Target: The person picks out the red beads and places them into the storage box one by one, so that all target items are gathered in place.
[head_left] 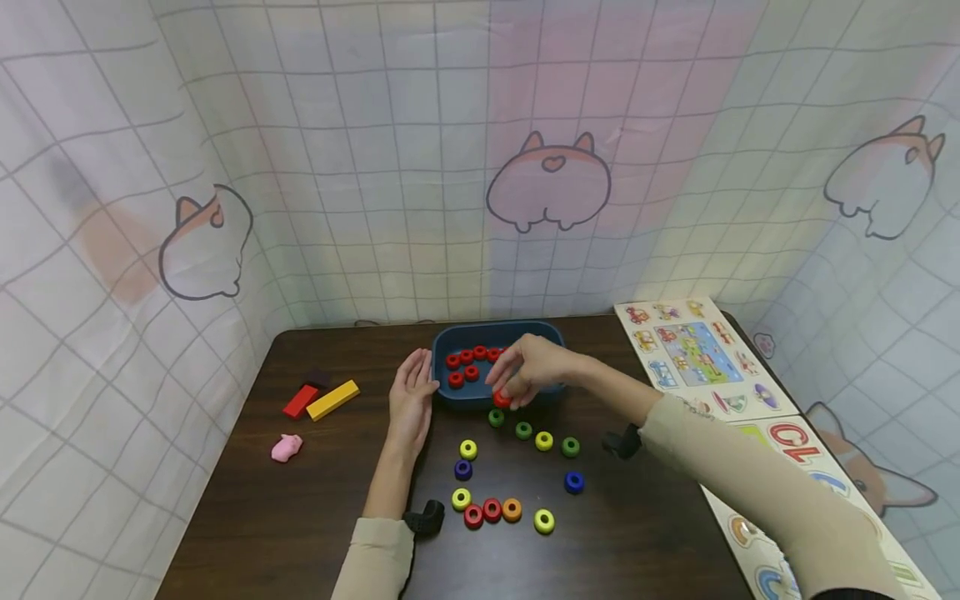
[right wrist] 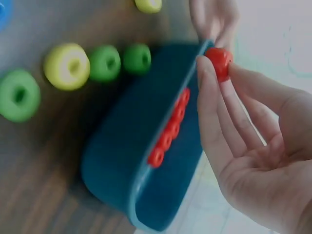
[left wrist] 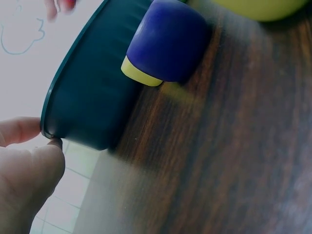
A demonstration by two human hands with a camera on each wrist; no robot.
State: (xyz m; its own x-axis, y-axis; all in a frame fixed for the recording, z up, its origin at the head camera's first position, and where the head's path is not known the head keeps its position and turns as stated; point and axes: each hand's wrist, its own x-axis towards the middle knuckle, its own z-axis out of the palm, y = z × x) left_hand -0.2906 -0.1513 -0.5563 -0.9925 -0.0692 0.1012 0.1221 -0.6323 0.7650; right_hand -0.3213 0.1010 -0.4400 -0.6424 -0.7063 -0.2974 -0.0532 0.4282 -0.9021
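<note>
Head view: right hand (head_left: 528, 371) pinches a red ring (head_left: 501, 401) at the blue tray (head_left: 457, 398) rim, best lifted clear before release, while the flat-fingered left hand (head_left: 411, 398) steadies the tray.

A small red ring (head_left: 501, 400) sits pinched at the blue tray's (head_left: 480, 397) near rim.

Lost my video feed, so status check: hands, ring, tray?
Right hand pinches a red ring at the blue tray's near rim. Left hand open, touching the tray's left side. Nothing blocking the tray.
</note>
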